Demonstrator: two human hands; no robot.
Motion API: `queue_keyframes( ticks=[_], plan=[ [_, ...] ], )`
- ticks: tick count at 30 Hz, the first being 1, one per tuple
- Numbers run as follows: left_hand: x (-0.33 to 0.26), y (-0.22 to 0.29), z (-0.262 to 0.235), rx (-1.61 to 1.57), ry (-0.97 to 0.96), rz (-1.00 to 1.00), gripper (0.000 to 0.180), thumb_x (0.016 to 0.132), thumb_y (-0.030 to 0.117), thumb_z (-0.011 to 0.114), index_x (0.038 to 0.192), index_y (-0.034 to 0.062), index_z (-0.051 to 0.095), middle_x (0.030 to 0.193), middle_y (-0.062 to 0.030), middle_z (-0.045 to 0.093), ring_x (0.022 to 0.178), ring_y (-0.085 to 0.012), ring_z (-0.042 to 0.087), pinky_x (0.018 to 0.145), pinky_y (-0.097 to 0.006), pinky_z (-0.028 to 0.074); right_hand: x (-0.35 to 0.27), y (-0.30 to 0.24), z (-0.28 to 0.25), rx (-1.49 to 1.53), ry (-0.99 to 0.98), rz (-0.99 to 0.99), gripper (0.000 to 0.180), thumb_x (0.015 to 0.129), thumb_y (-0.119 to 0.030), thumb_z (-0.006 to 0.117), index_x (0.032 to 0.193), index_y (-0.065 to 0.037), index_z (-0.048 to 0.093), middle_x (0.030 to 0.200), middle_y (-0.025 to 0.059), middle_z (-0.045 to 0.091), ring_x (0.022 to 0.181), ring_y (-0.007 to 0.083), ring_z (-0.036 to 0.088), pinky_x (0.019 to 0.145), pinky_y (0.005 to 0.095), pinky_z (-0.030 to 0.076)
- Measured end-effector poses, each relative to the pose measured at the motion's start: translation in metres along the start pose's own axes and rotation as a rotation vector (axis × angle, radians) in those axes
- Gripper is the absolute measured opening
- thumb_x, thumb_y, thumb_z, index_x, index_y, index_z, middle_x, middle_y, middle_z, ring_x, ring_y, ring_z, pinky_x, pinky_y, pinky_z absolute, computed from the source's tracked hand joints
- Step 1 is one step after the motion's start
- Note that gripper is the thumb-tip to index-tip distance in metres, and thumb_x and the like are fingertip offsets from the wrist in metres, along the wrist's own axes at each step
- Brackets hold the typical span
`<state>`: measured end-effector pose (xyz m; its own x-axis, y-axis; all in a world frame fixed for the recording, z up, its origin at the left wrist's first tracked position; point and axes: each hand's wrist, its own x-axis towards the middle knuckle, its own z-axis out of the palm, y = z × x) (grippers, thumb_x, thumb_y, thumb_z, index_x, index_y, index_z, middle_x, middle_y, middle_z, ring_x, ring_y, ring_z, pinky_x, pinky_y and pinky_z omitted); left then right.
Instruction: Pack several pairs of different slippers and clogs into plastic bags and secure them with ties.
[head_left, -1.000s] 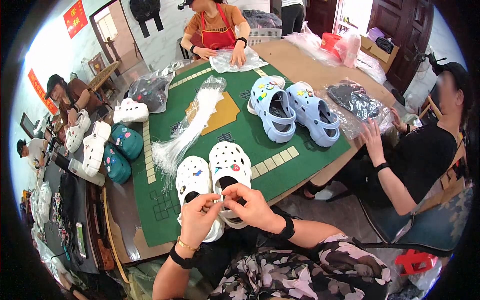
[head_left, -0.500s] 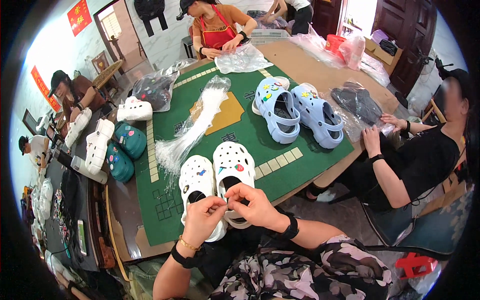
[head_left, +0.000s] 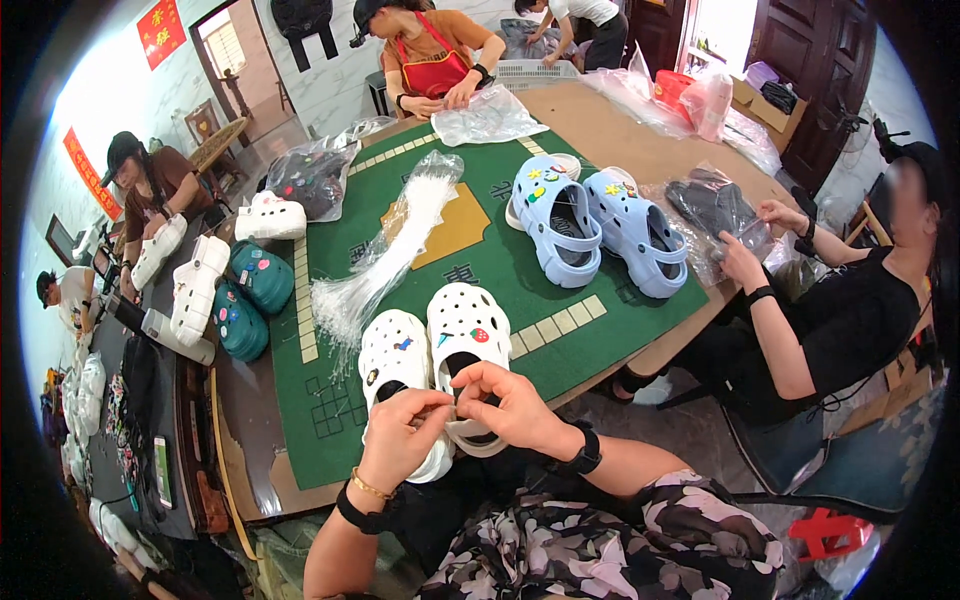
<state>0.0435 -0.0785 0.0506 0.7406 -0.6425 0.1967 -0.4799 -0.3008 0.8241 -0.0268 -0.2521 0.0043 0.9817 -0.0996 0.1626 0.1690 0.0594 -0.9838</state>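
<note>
Clear plastic bags lie on the green felt table mat (head_left: 560, 330): one long bag of white plastic ties (head_left: 385, 260) runs diagonally across the mat, a flat empty bag (head_left: 490, 118) sits at the far edge, and a bag of dark clogs (head_left: 715, 205) lies at the right edge under another person's hands. Two red rectangular signs (head_left: 160, 25) hang on the white wall, upper left.

The pair of white perforated foam clogs (head_left: 440, 350) stands at the mat's near edge, carrying small coloured charms. A pair of light blue clogs (head_left: 595, 225) with charms sits further right. Teal clogs (head_left: 250, 300) and more white clogs (head_left: 190, 285) rest on the brown wooden table to the left.

The left hand (head_left: 400, 440) and right hand (head_left: 510, 400) meet over the white clogs' heel straps, fingers curled, fingertips pinched together. The pinched item is too small to identify.
</note>
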Motion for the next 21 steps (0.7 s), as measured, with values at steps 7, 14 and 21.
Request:
queue_keyframes(
  ticks=[7,14,21],
  plan=[
    [-0.001,-0.001,0.003,0.068,0.029,0.115,0.01,0.077,0.002,0.069,0.087,0.0015,0.068,0.076,-0.0081,0.066,0.066,-0.0176,0.065,0.06,-0.028,0.052,0.0,0.004,-0.001,0.001,-0.018,0.001,0.026,0.088,-0.006,0.064,0.112,0.0,0.056,0.08,0.0019,0.064,0.074,0.0077,0.057,0.071,0.0261,0.048],
    [0.001,-0.005,0.01,0.151,-0.021,0.176,0.011,0.074,0.0,0.069,0.084,0.0027,0.065,0.075,-0.0089,0.063,0.067,-0.0242,0.063,0.062,-0.033,0.051,-0.001,0.003,-0.002,-0.042,-0.024,-0.026,0.027,0.086,-0.003,0.064,0.111,-0.001,0.056,0.079,0.0016,0.063,0.073,0.007,0.056,0.069,0.0253,0.047],
    [0.001,-0.008,0.007,0.225,-0.01,0.267,0.008,0.077,0.004,0.07,0.085,0.0032,0.068,0.078,-0.0093,0.067,0.068,-0.0255,0.065,0.06,-0.033,0.05,-0.001,0.005,-0.005,0.003,-0.042,0.008,0.027,0.086,-0.005,0.066,0.111,-0.001,0.057,0.079,0.0011,0.062,0.073,0.0067,0.056,0.068,0.0246,0.047]
  ],
)
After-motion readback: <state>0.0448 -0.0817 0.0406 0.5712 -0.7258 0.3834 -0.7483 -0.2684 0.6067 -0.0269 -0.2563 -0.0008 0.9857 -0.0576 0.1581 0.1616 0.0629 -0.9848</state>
